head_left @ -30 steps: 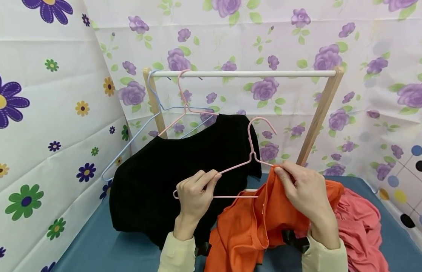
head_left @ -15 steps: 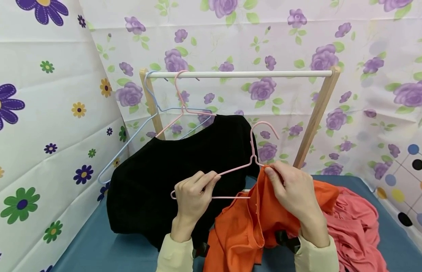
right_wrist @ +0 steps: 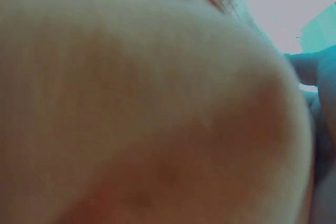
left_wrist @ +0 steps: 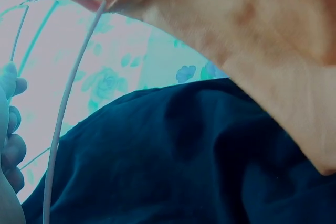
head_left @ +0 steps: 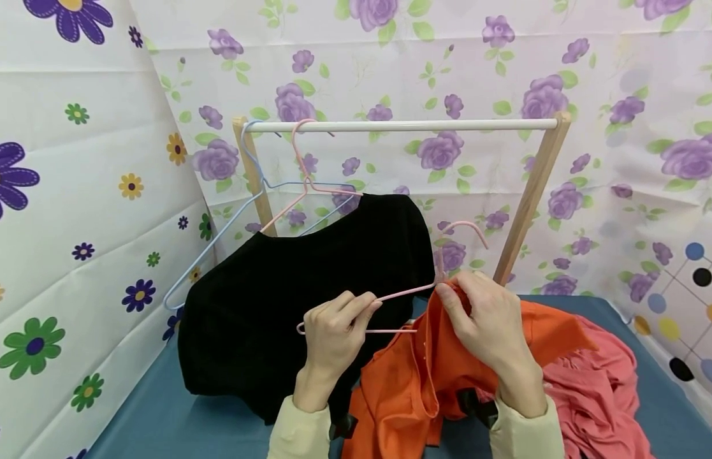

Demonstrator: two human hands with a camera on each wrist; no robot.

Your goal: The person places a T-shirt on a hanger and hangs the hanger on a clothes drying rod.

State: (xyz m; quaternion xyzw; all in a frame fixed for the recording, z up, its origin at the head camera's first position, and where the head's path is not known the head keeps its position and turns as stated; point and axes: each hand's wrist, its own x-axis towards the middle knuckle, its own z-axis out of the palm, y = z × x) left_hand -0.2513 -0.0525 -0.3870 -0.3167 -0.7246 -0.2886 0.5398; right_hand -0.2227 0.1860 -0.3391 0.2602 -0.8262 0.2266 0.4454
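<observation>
In the head view my left hand [head_left: 335, 335] grips the left arm of a pink clothes hanger [head_left: 407, 292], fingers curled over it. My right hand [head_left: 490, 325] pinches the edge of an orange shirt [head_left: 390, 389] near the hanger's neck, thumb in front. The hanger's right arm is hidden by the shirt and that hand, while its hook leans right above them. The shirt hangs down in folds between my forearms. In the left wrist view a thin hanger rod [left_wrist: 71, 87] runs down from my fingers. Skin fills most of the right wrist view.
Behind stands a rack with a white rail [head_left: 413, 126] and wooden posts. A blue hanger [head_left: 215, 242] and a pink hanger bearing a black top [head_left: 298, 299] hang at its left. A pink garment [head_left: 599, 389] lies crumpled at right on the blue surface [head_left: 155, 414].
The held hanger's hook has tilted right and dropped lower. My right hand, with the orange shirt, has moved left toward the hanger's neck. My left hand keeps its grip.
</observation>
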